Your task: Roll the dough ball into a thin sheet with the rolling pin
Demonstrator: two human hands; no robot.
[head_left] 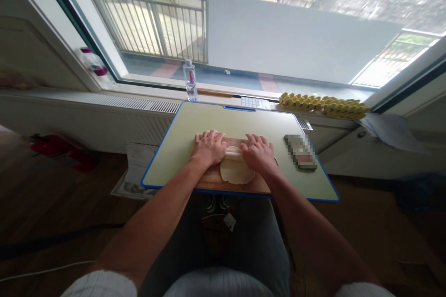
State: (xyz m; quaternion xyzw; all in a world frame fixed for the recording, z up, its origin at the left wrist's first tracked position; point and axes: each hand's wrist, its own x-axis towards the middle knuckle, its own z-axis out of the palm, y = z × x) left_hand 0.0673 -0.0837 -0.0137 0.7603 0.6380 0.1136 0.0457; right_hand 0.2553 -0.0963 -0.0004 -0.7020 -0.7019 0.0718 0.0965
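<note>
A flat sheet of pale dough (237,171) lies on a wooden board (212,178). Across the dough runs a light rolling pin (234,153), its middle showing between my two hands. Over its left end lies my left hand (210,147), fingers bent forward around it. My right hand (258,151) grips the right end in the same way. Both palms hide the ends of the pin. The wooden board rests on a pale green folding table (174,148) with a blue rim.
A phone-like item (301,151), blurred out, lies right of the board. Along the windowsill stand a water bottle (190,81), a wooden stick (216,93) and a yellow ridged strip (324,105). A red fire extinguisher (52,145) is on the floor at left.
</note>
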